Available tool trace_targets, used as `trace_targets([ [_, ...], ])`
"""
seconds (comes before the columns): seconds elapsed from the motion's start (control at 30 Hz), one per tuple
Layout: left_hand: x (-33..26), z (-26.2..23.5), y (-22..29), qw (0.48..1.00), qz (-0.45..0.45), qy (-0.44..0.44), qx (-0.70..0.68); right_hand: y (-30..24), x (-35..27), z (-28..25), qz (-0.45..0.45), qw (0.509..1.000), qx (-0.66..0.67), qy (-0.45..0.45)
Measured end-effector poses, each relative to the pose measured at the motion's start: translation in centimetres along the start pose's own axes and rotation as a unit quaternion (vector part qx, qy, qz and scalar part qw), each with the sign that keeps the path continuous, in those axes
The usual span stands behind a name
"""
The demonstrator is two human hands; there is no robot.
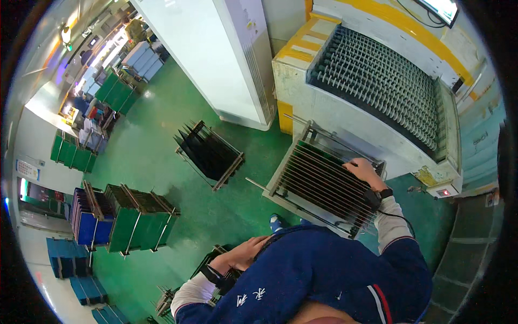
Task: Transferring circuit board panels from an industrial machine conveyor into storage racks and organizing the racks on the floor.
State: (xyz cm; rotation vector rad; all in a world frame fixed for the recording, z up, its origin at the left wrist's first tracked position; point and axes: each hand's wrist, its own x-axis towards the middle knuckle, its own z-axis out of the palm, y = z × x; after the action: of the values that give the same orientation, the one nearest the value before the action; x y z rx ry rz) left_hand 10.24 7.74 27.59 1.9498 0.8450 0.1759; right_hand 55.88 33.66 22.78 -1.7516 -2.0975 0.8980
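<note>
My right hand (pixel 365 170) reaches to the far right part of a metal rack (pixel 274 189) holding several thin, upright panels (pixel 318 181). Its fingers are curled and pressed together at the top edge of one panel, with a dark band and cable at the wrist. My left hand (pixel 247 252) is low beside my blue shirt (pixel 324 264), close to my waist. Its fingertips are partly hidden by the shirt, so whether it holds anything cannot be seen. A second rack (pixel 208 264) shows partly below the left forearm.
A white machine (pixel 291 75) with rows of rollers (pixel 377 81) stands beyond the rack. A small rack of black sheets (pixel 208 154) is on the green floor (pixel 156 135). A white cabinet (pixel 216 59) is behind it. Loaded green and blue racks (pixel 135 232) stand left.
</note>
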Motion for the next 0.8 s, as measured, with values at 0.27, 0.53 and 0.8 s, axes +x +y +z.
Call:
trace_targets([
  [0.27, -0.3, -0.2, 1.0, 1.000, -0.010, 0.009, -0.013, 0.9, 0.0, 1.2, -0.033, 0.996, -0.081, 0.031],
  [0.53, -0.3, 0.1, 1.2, 0.999, -0.030, 0.008, 0.008, -2.6, -0.6, -0.6, -0.053, 0.987, -0.134, 0.065],
  [0.8, 0.9, -2.0, 2.2, 1.000, 0.007, -0.018, -0.015, -10.9, -5.5, -13.2, -0.015, 0.976, -0.183, 0.117],
])
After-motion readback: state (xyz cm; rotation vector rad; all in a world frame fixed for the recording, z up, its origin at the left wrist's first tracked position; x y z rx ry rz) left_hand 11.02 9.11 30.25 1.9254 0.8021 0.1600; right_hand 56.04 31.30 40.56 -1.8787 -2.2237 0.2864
